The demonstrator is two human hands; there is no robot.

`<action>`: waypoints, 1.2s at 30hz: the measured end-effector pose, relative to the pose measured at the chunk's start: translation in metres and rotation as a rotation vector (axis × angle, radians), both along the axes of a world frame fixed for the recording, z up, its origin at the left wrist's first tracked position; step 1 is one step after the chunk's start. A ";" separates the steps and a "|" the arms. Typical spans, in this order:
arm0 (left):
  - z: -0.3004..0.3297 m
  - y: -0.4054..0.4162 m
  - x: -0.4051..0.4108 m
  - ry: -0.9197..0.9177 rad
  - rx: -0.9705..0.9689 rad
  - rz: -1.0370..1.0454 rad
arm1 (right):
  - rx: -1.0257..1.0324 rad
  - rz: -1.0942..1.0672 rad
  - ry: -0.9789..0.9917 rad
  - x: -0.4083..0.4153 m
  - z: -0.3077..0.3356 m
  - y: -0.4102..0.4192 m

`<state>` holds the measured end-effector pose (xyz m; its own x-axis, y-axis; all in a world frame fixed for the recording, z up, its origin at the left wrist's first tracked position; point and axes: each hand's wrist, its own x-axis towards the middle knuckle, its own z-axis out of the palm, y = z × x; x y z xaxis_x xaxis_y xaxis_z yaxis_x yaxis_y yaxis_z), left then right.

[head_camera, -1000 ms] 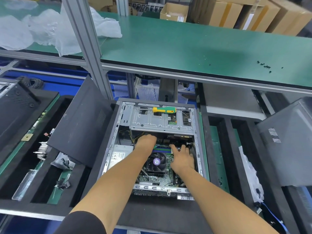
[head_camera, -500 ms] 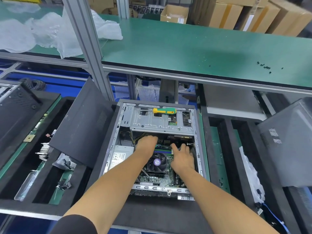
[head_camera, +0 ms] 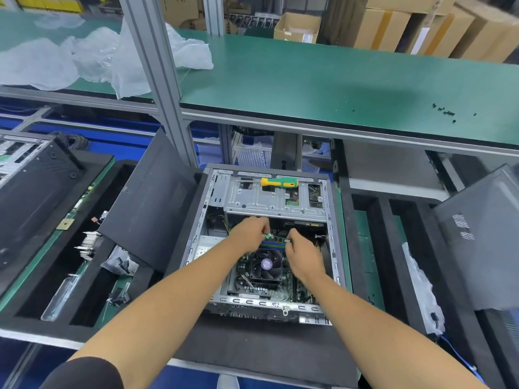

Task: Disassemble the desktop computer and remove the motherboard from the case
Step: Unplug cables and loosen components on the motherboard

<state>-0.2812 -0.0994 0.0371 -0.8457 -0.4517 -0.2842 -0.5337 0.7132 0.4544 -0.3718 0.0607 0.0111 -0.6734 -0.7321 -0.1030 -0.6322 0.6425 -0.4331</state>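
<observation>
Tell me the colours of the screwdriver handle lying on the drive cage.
Yellow at one end and green along the rest; the screwdriver handle shows in the head view.

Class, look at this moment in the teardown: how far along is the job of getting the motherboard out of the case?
Done: the case lies open, its side panel propped beside it. In hand: the left hand and right hand pinch the ends of a memory stick at its slots. Left: the cooler fan and motherboard remain inside; the screwdriver rests on the drive cage.
</observation>
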 end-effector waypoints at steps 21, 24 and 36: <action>0.033 -0.006 0.027 0.219 0.340 0.234 | -0.167 0.027 -0.247 -0.001 0.040 0.007; 0.031 -0.008 0.029 0.169 0.187 0.249 | -0.191 0.033 -0.211 -0.008 0.046 0.008; 0.044 0.014 0.011 0.371 0.028 -0.026 | -0.427 -0.116 -0.411 -0.043 0.069 0.005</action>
